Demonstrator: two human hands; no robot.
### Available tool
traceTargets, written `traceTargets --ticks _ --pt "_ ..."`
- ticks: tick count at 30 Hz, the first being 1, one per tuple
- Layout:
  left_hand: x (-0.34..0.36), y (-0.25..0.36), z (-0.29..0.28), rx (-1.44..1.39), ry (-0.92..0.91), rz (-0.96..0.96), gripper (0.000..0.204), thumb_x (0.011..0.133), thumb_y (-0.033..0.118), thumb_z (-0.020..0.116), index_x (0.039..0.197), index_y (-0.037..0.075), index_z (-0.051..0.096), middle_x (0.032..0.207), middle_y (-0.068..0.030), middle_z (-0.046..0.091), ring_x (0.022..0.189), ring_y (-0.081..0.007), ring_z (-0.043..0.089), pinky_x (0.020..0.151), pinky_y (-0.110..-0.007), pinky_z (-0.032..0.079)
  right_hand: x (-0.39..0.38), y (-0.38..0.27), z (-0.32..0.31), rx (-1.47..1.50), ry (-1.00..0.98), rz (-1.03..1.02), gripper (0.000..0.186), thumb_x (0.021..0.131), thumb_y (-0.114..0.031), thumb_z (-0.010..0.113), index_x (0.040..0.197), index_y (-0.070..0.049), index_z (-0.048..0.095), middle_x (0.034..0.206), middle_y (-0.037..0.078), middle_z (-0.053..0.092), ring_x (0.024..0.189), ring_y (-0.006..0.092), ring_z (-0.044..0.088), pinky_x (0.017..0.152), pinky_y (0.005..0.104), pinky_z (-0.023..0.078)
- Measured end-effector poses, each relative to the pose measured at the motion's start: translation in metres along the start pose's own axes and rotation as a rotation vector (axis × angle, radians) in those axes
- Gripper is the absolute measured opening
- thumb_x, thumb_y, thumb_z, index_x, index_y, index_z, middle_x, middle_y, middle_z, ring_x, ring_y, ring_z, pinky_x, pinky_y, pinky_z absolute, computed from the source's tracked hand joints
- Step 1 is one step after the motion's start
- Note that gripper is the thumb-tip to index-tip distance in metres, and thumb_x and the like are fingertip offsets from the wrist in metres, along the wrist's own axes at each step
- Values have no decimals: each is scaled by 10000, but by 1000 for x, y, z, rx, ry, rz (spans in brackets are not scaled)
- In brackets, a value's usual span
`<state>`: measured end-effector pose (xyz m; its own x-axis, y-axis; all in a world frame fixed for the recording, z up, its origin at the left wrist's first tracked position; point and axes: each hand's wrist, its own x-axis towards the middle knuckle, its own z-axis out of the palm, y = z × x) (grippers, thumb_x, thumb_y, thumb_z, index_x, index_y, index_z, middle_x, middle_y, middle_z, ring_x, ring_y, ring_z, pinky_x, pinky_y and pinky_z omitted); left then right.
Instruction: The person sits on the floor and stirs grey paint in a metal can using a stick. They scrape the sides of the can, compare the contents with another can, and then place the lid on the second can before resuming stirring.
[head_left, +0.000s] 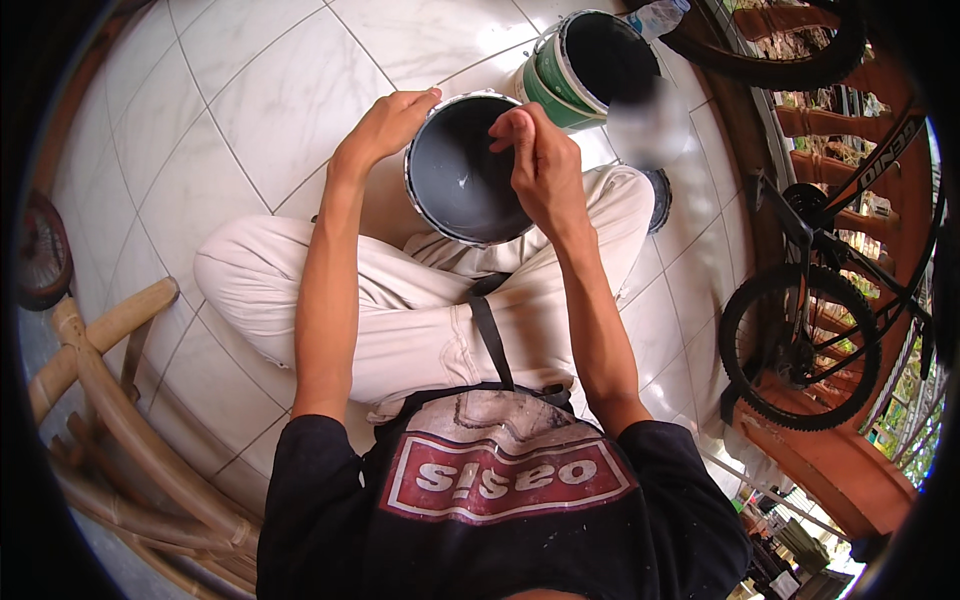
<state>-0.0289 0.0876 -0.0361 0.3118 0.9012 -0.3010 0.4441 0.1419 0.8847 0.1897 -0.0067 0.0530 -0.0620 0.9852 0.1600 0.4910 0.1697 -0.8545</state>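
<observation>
I sit cross-legged with a round bucket [462, 185] of dark grey liquid between my raised knees. My left hand [390, 130] grips its upper-left rim, fingertips at the edge. My right hand [540, 165] is closed at the right side of the rim, thumb and fingers curled over it toward the inside. Behind the bucket, to the right, stands a green-and-white bucket [545, 85] with dark contents. A dark round lid [658, 202] lies on the tiles beside my right knee, partly hidden. A blurred pale patch obscures the area right of the green bucket.
Bamboo furniture [150, 445] is close at my lower left, near a small wheel [42, 255]. A black bicycle [800, 345] and an orange railing [835, 150] line the right side. A clear plastic bottle [655, 20] lies beyond the green bucket, on white tiles [220, 100].
</observation>
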Motion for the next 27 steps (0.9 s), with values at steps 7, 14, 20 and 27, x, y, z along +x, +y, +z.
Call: traceTargets --ticks 7,14,20,27 --pt "-1 -1 0 -7 -2 3 578 1145 489 506 1063 -46 708 779 -73 610 782 -196 525 813 -386 508 0 6 -13 -32 -70 175 430 1213 -227 473 900 8 650 720 119 676 615 249 674 641 377 536" --pt "0 -3 0 0 3 -7 573 1145 485 510 1060 -46 708 799 -75 621 796 -190 532 822 -383 507 -4 -8 5 135 -239 63 427 1231 -256 436 954 2 635 831 93 726 702 167 708 695 322 554" --pt "-5 5 2 -29 26 8 560 1142 479 519 1030 -40 698 783 -59 594 788 -179 517 809 -383 498 6 0 3 -79 20 -3 384 1218 -220 467 984 2 676 804 105 720 660 203 693 668 348 550" --pt "-4 3 0 -22 0 -17 559 1138 477 519 1031 -43 694 797 -61 610 798 -184 537 828 -383 501 14 0 -17 -100 -197 213 403 1225 -233 448 978 9 654 831 85 723 696 155 686 663 320 541"
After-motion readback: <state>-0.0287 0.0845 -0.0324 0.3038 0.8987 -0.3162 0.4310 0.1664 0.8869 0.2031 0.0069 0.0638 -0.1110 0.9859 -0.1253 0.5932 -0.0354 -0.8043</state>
